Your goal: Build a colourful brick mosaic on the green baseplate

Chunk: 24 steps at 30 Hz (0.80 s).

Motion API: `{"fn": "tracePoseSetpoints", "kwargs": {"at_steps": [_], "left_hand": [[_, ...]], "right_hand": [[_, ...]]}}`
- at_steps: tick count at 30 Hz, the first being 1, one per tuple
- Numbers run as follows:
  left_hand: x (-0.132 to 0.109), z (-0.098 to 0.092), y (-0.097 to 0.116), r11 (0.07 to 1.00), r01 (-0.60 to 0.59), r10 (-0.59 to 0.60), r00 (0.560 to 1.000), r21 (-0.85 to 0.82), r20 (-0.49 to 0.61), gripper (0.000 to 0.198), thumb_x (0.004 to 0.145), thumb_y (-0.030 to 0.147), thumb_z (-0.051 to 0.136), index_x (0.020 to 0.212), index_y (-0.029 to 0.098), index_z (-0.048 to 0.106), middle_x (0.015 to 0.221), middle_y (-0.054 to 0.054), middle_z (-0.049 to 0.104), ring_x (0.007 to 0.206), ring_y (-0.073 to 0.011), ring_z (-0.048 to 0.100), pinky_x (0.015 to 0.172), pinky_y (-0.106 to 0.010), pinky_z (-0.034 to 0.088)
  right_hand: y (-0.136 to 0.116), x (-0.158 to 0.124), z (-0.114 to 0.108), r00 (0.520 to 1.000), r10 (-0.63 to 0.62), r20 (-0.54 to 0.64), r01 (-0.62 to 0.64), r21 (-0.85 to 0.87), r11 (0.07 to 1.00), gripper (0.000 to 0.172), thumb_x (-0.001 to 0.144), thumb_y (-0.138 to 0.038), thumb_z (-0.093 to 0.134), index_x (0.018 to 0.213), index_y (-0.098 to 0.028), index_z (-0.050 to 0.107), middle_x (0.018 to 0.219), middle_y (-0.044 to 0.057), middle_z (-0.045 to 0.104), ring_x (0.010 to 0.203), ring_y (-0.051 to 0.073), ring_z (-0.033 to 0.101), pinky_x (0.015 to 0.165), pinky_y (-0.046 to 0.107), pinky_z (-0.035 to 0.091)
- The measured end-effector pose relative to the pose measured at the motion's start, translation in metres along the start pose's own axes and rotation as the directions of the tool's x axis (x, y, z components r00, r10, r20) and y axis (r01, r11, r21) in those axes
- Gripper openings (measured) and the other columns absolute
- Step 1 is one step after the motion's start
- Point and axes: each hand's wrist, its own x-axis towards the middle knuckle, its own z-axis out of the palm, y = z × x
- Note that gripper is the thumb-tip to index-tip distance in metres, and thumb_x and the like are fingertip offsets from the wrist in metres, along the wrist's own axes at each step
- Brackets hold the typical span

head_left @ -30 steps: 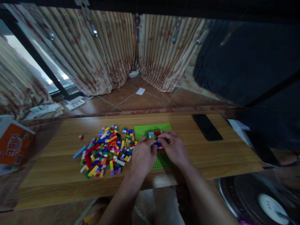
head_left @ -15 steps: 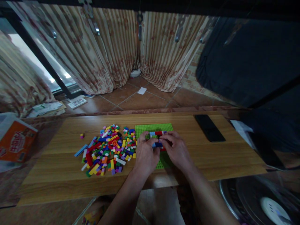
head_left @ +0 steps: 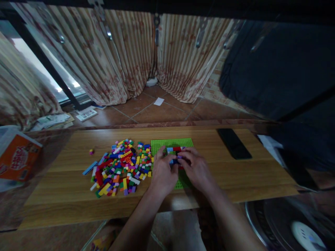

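Observation:
A green studded baseplate (head_left: pixel 171 143) lies on the wooden table under both hands. On it stands a low toy-brick build (head_left: pixel 177 149) with red, light blue and dark blue bricks, partly covered by fingers. My left hand (head_left: pixel 164 172) grips the build's left side, its fingers curled and thumb near the dark blue brick. From the right, my right hand (head_left: pixel 196 169) pinches a small purple brick (head_left: pixel 179 157) between thumb and fingertips, over the middle of the build. The fingers hide whether the purple brick touches the bricks below.
A pile of loose coloured bricks (head_left: pixel 123 167) spreads left of the baseplate, with one small brick (head_left: pixel 91 151) apart from it. A black phone (head_left: pixel 233 143) lies on the right of the wooden table (head_left: pixel 65 195). An orange-labelled tub (head_left: pixel 19 157) stands beyond the left end.
The right fingertips have shifted slightly at the purple brick, which shows a little more now. The left hand stays almost in place at the build.

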Motion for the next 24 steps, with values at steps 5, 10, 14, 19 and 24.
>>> {"fn": "tracePoseSetpoints", "kwargs": {"at_steps": [5,10,14,19,24], "left_hand": [[0.001,-0.002,-0.003,0.997,0.059,-0.059,0.998,-0.056,-0.010,0.022,0.079,0.013,0.058,0.096,0.019,0.070,0.125,-0.012,0.057,0.137,-0.0284,0.037,0.105,-0.048,0.044],[0.001,-0.002,-0.003,0.997,0.074,-0.074,0.997,-0.039,-0.007,0.024,0.081,0.014,0.057,0.100,0.017,0.070,0.126,-0.014,0.057,0.137,-0.0282,0.038,0.106,-0.046,0.043],[0.001,-0.002,-0.001,0.996,0.078,-0.079,0.997,-0.038,-0.023,0.022,0.081,0.015,0.057,0.097,0.016,0.071,0.124,-0.014,0.058,0.136,-0.0281,0.039,0.107,-0.046,0.042],[0.000,0.000,0.000,0.998,0.058,-0.059,0.998,-0.007,-0.031,0.021,0.080,0.015,0.058,0.096,0.018,0.071,0.130,-0.012,0.055,0.135,-0.0283,0.040,0.112,-0.048,0.036],[-0.003,0.000,0.003,0.996,0.084,-0.084,0.996,-0.007,0.018,0.027,0.079,0.013,0.058,0.101,0.018,0.072,0.136,-0.012,0.052,0.135,-0.0278,0.040,0.113,-0.046,0.034]], "right_hand": [[-0.001,0.002,0.004,0.996,0.082,0.020,-0.083,0.068,0.994,0.016,0.085,-0.025,0.059,0.093,-0.026,0.073,0.108,0.006,0.058,0.102,0.020,0.059,0.092,0.038,0.048],[0.001,0.002,0.007,0.992,0.108,-0.064,-0.109,-0.013,0.994,0.016,0.084,-0.028,0.062,0.092,-0.029,0.076,0.118,0.007,0.056,0.113,0.025,0.051,0.100,0.046,0.041],[0.006,0.001,0.009,0.978,0.172,-0.117,-0.170,0.027,0.985,0.016,0.082,-0.031,0.063,0.092,-0.030,0.076,0.121,0.007,0.056,0.116,0.026,0.050,0.100,0.048,0.040],[0.009,0.001,0.009,0.978,0.184,-0.096,-0.179,0.064,0.982,0.017,0.082,-0.031,0.063,0.093,-0.027,0.076,0.117,0.008,0.058,0.113,0.024,0.054,0.098,0.045,0.042],[0.013,-0.001,0.005,0.992,0.097,-0.087,-0.101,-0.053,0.993,0.021,0.083,-0.037,0.063,0.096,-0.025,0.075,0.119,0.010,0.058,0.113,0.027,0.054,0.098,0.047,0.043]]}}
